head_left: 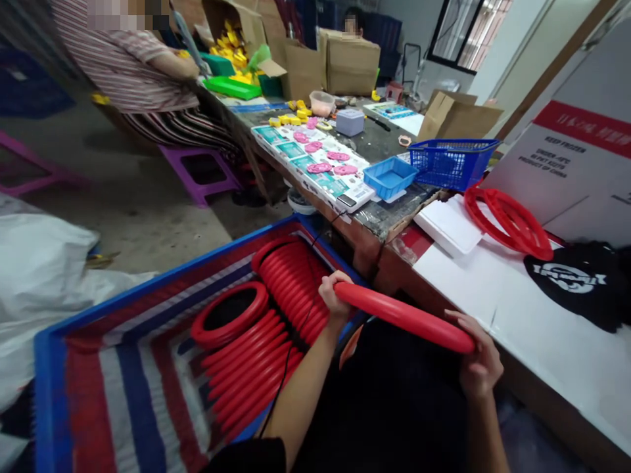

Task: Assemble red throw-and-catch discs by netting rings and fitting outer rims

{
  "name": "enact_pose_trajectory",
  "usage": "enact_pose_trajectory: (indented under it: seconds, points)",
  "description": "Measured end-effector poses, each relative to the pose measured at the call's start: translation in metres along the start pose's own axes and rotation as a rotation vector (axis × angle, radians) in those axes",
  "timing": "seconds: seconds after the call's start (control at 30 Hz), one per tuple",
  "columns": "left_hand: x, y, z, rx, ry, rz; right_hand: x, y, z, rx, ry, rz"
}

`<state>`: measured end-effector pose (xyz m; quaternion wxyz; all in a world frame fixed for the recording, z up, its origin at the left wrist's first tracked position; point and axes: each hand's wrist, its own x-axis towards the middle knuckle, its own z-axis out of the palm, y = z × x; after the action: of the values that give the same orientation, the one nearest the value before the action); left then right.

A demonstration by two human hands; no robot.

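Observation:
I hold a red plastic ring [404,316] edge-on between both hands, over my lap. My left hand [332,295] grips its left end and my right hand [477,364] wraps its right end. Just left of my left hand, rows of the same red rings [269,328] lie stacked on their sides in a blue-rimmed striped bag [123,368]. Two or three more red rings [507,220] rest on the white table top [473,276] to my right.
A blue basket [451,161] and a small blue tray [389,176] stand on the worktable beyond. Cards with pink pieces [320,161] cover the table. A person in a striped shirt [133,66] sits at far left; cardboard boxes [348,62] behind.

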<state>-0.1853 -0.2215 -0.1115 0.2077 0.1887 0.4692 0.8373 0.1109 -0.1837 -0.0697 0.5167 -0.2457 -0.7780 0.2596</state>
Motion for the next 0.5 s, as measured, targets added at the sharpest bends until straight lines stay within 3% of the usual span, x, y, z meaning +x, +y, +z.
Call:
enact_pose_trajectory:
  seconds: [0.07, 0.13, 0.2, 0.3, 0.4, 0.5]
  points:
    - [-0.014, 0.007, -0.003, 0.07, -0.045, 0.125, 0.0, -0.02, -0.015, -0.058, -0.186, -0.149]
    - [-0.02, 0.016, -0.003, 0.087, -0.079, 0.221, 0.002, -0.033, -0.025, -0.107, -0.253, -0.195]
    - [-0.019, 0.028, -0.003, 0.122, -0.182, 0.352, 0.001, -0.039, -0.031, -0.099, -0.165, -0.142]
    - [-0.011, 0.04, -0.012, 0.186, -0.474, 0.477, -0.007, -0.035, -0.031, -0.07, 0.225, 0.049]
    - [-0.011, 0.035, -0.021, 0.181, -0.579, 0.236, -0.009, -0.025, -0.019, 0.161, 0.646, 0.242]
    - [-0.031, 0.027, -0.021, 0.079, -0.483, -0.098, -0.006, -0.018, 0.006, 0.442, 0.747, 0.515]
